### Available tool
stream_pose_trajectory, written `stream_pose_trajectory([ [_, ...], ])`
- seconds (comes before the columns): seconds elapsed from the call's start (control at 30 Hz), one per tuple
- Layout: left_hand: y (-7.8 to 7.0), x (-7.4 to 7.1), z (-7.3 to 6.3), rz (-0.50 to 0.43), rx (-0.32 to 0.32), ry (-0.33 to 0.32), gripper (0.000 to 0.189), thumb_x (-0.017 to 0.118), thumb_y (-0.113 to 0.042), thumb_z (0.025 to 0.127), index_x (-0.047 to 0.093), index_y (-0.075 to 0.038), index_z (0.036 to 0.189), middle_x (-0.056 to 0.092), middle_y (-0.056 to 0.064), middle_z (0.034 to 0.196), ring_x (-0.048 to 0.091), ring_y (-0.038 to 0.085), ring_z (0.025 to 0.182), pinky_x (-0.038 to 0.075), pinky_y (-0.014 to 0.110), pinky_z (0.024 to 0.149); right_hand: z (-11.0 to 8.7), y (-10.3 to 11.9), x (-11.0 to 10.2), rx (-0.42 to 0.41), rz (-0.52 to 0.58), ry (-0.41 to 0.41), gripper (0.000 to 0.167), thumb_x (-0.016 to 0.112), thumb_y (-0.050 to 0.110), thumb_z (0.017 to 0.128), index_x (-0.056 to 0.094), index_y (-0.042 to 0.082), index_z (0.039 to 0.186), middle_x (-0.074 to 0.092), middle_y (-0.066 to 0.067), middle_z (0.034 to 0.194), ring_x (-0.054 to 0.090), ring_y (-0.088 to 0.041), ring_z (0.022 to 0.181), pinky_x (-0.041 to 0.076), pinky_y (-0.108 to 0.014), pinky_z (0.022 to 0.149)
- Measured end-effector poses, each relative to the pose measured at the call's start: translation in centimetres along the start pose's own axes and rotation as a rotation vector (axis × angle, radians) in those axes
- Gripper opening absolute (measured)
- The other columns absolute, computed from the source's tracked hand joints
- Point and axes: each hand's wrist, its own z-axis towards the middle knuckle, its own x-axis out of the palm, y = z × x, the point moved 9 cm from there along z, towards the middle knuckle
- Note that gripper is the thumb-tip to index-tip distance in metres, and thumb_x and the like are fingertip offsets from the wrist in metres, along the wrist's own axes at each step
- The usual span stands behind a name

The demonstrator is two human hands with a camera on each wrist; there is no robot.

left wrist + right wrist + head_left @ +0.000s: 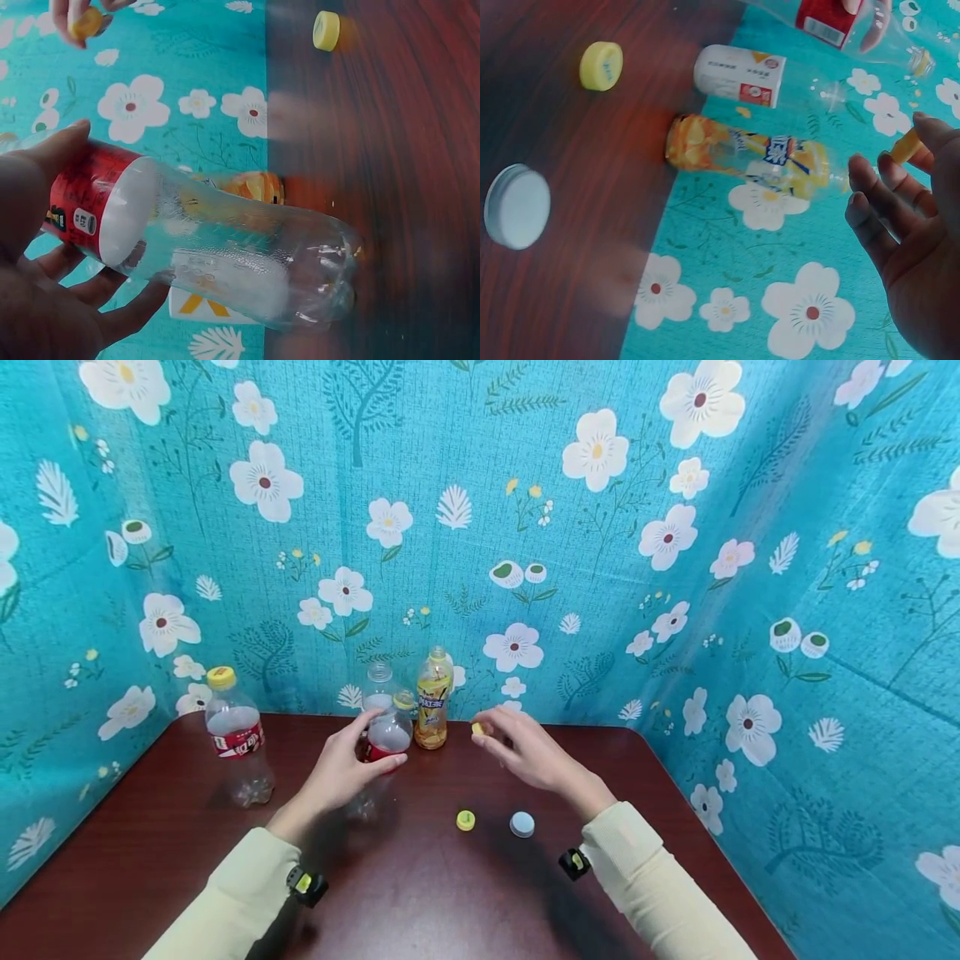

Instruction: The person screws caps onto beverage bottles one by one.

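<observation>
My left hand (339, 770) grips a clear plastic bottle (391, 729) around its red label, thumb on one side and fingers on the other. In the left wrist view this bottle's ridged base (322, 270) stands near the tabletop; contact cannot be told. A yellow ring shows at its neck (922, 63) in the right wrist view. To the right, my right hand (534, 755) pinches a small yellow bottle cap (906, 145) between thumb and index finger, in the air and apart from the bottle. Its other fingers are partly bent.
A yellow cap (466, 820) and a pale blue lid (522, 824) lie on the dark table (420, 877). Behind stand an uncapped yellow-labelled drink bottle (432, 702) and a clear bottle with a white label (739, 75). At left is a red-labelled bottle (238, 735) with a yellow cap.
</observation>
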Motion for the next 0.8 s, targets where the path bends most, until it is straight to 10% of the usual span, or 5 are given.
stream_pose_trajectory([
  [0.8, -3.6, 3.6, -1.3, -0.014, 0.033, 0.256, 0.078, 0.089, -0.028, 0.082, 0.050, -0.013, 0.147, 0.061, 0.010, 0.135, 0.063, 0.024, 0.109, 0.060, 0.037, 0.086, 3.2, 2.9, -1.6, 0.033, 0.160, 0.099, 0.027, 0.069, 0.033, 0.100, 0.068, 0.017, 0.122, 0.068, 0.005, 0.099, 0.068, -0.017, 0.071, 0.057, -0.035, 0.062],
])
